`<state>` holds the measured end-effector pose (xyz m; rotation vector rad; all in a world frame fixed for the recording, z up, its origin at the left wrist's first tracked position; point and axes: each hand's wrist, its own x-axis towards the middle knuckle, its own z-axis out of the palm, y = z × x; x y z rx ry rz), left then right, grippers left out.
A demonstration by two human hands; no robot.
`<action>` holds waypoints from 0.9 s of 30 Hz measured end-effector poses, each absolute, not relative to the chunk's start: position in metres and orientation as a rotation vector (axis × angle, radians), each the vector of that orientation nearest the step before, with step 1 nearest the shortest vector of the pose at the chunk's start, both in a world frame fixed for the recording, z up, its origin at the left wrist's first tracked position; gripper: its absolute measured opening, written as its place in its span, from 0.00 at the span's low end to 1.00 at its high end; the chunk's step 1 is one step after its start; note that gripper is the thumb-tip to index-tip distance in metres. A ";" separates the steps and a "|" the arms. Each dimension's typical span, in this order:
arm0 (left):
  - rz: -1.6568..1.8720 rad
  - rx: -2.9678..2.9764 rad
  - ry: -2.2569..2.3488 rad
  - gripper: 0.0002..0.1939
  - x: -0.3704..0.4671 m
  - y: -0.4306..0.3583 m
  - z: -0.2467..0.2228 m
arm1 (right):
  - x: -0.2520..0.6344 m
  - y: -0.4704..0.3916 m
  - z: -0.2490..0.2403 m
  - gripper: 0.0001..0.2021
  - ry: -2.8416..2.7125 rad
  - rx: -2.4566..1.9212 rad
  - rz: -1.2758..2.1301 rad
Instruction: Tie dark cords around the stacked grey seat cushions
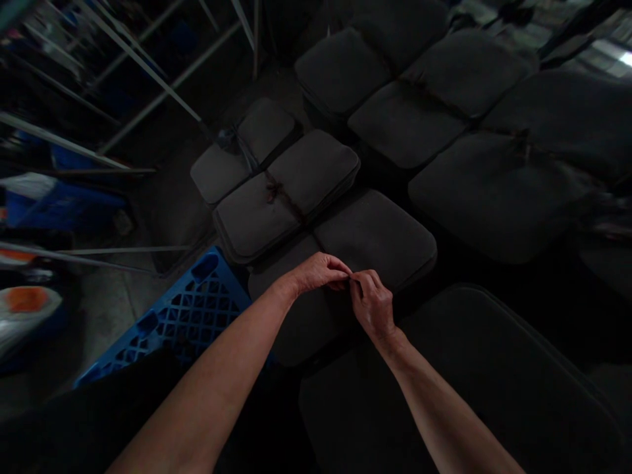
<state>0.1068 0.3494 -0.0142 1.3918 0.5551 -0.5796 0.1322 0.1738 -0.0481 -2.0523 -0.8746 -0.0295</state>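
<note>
My left hand [320, 271] and my right hand [371, 299] meet fingertip to fingertip, both closed in a pinch. They are over a bundle of dark, flat, rounded sheets [380, 230]. A thin dark line, like a cord, crosses that bundle's middle and runs toward my fingers. What the fingertips pinch is too small and dark to make out. Just beyond lies another bundle [323, 164], bound across its middle with a brownish knotted tie [275, 191].
A blue plastic pallet [197, 303] shows at the left under the bundles. More dark bundles [409, 122] stand in rows at the right and back. Metal frame bars [148, 66] cross the upper left. White sacks with orange marks [29, 309] lie at the far left.
</note>
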 end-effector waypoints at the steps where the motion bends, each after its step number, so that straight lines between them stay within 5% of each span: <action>1: -0.589 1.402 0.545 0.05 0.108 0.349 -0.014 | 0.132 0.174 -0.048 0.09 -0.866 -2.053 -0.022; 27: -0.005 2.296 0.471 0.04 0.088 0.340 -0.029 | 0.124 0.137 -0.014 0.07 -0.808 -2.227 0.284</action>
